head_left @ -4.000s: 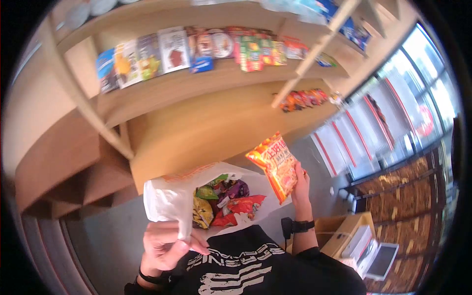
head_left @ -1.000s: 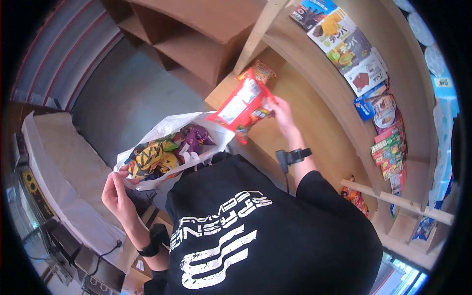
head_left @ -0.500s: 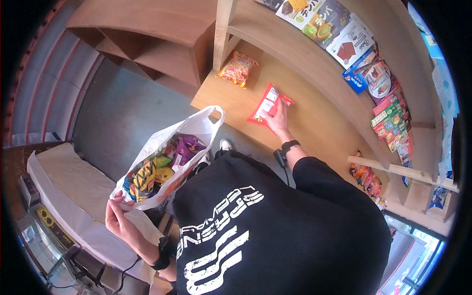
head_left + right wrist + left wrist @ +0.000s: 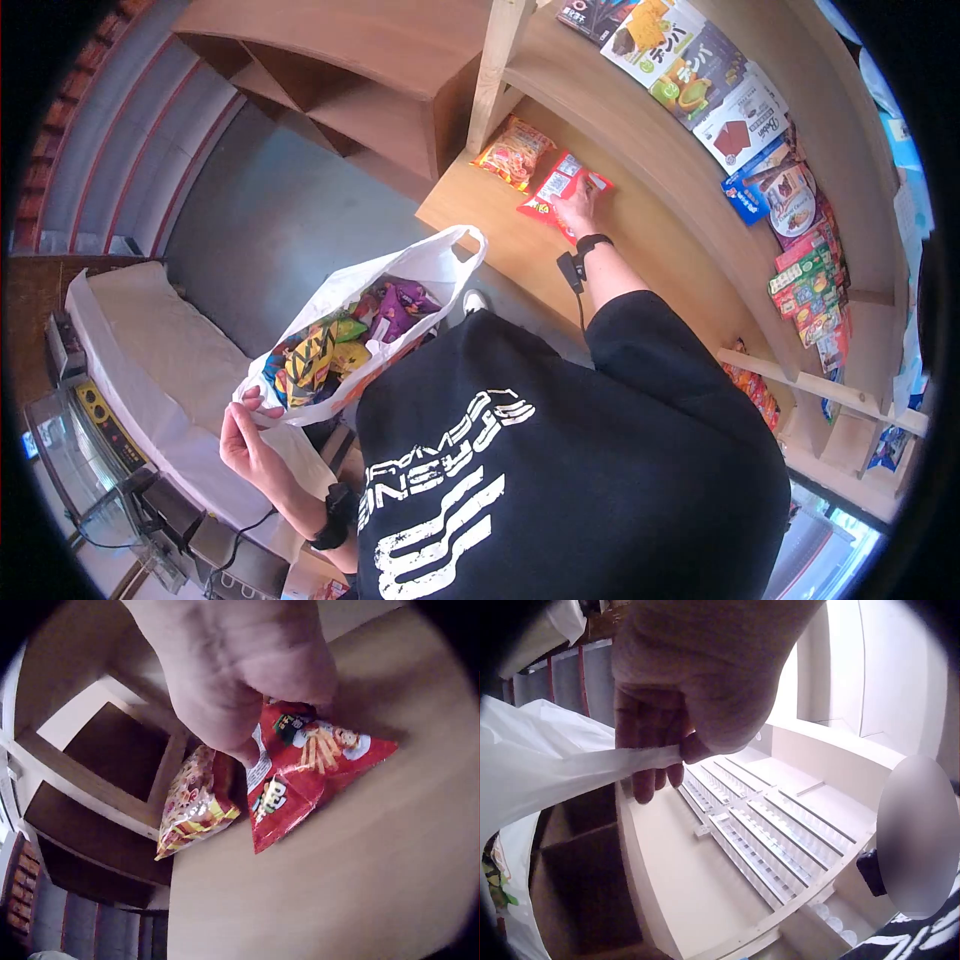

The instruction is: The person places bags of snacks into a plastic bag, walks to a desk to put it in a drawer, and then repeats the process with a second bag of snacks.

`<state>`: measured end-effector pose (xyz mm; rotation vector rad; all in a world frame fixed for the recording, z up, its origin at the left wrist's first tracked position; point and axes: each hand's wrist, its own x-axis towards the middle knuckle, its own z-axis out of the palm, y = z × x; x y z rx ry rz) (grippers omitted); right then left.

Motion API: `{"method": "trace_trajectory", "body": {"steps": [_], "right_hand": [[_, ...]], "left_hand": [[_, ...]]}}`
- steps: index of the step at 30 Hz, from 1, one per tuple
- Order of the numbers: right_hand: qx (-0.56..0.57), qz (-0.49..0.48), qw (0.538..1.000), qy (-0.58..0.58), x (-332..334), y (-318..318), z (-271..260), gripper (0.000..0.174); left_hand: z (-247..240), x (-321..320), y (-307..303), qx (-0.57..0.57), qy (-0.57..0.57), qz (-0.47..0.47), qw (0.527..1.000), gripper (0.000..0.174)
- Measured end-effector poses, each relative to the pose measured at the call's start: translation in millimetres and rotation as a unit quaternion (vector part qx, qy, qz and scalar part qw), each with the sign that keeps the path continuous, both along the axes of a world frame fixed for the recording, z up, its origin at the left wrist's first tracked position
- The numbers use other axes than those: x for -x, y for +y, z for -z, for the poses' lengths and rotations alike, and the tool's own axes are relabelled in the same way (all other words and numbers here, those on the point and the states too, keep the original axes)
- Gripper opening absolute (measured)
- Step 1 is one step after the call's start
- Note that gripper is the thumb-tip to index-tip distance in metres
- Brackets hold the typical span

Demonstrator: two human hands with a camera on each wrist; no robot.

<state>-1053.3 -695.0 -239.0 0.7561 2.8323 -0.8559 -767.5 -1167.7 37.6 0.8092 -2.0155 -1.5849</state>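
Red snack packet [image 4: 560,190] lay on the wooden shelf [image 4: 470,215] beside an orange packet [image 4: 513,150], with the right hand [image 4: 580,212] and its fingers curled on the packet's edge. The left hand [image 4: 250,440] pinched the handle of the white bag [image 4: 420,270]. Many packets inside looked left to shelve.

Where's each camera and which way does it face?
Head: on the head, looking down past the black shirt at white plastic bag and wooden shelf.
Left wrist: behind the left hand, fingers pinching the bag's handle.
Right wrist: behind the right hand gripping the red snack packet.
Head and right wrist share it and the orange packet.
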Motion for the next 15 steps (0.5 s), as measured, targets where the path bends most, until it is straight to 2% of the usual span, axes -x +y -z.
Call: {"method": "trace_trajectory", "body": {"steps": [2, 3, 4, 6, 7, 8, 10, 14, 15], "right_hand": [[-0.012, -0.031, 0.999, 0.032, 2, -8, -5, 0.095], [0.011, -0.029, 0.999, 0.029, -1, -10, -4, 0.103], [0.008, -0.032, 0.999, 0.027, -5, -11, -5, 0.103], [-0.013, 0.016, 1.000, -0.003, -19, -24, -17, 0.103], [-0.072, 0.046, 0.996, -0.026, -26, -36, -14, 0.101], [-0.074, 0.042, 0.996, -0.028, -30, -33, -5, 0.101], [0.003, -0.006, 0.999, 0.044, -38, -19, 21, 0.099], [0.046, -0.026, 0.998, 0.022, -32, 2, 46, 0.098], [-0.078, -0.010, 0.996, 0.050, -34, -11, 31, 0.094]], "left_hand": [[0, -2, 1, -0.003, 0.000, -0.003, 1.000, 0.030], [0, -3, 2, -0.002, 0.000, -0.005, 1.000, 0.030], [0, -4, 3, -0.001, 0.000, -0.007, 1.000, 0.030], [2, -6, 3, -0.004, -0.005, -0.005, 1.000, 0.030], [2, -6, 2, -0.006, -0.006, 0.002, 1.000, 0.030], [3, -7, 2, -0.008, -0.008, -0.002, 1.000, 0.030], [5, -8, 1, 0.004, -0.016, -0.002, 1.000, 0.031], [3, -6, 0, 0.015, -0.032, 0.001, 0.999, 0.031], [1, -4, 0, 0.013, -0.039, 0.005, 0.999, 0.031]]}}
